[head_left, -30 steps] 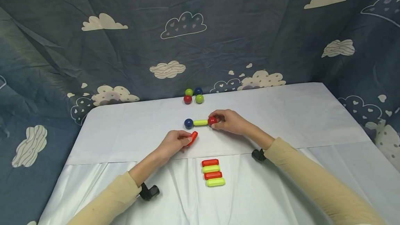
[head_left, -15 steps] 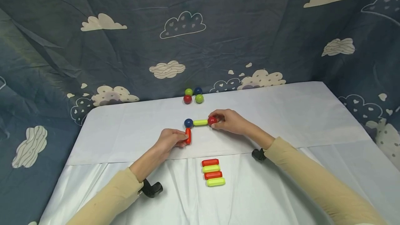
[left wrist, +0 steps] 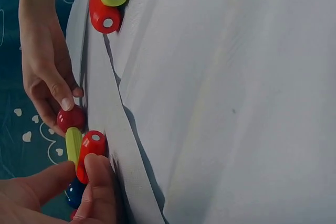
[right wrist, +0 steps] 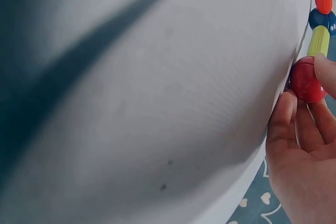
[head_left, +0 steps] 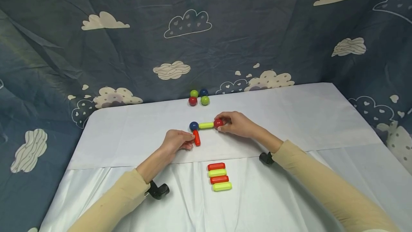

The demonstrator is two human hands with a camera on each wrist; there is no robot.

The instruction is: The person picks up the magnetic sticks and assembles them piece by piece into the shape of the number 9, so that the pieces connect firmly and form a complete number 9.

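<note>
My left hand [head_left: 176, 140] pinches a red magnetic rod [head_left: 197, 138] between thumb and fingers. The rod's far end meets a dark blue ball [head_left: 194, 126], and its near end slants slightly right. From that ball a yellow-green rod [head_left: 206, 125] runs right to a red ball [head_left: 217, 123]. My right hand [head_left: 239, 123] holds this red ball with thumb and fingertips. In the left wrist view the red rod [left wrist: 93, 145] shows a pale disc on its free end. The right wrist view has the red ball [right wrist: 307, 80] between thumb and fingers.
Several rods [head_left: 219, 177], red and yellow-green, lie in a stack nearer me on the white cloth [head_left: 283, 196]. A cluster of balls [head_left: 205, 100], green, red and blue, sits at the back edge. Behind hangs a dark cloud-patterned curtain [head_left: 135, 56].
My left hand has moved up and slightly left, bringing the red rod against the blue ball; the rod's near end then swung right. The right hand has stayed on the red ball.
</note>
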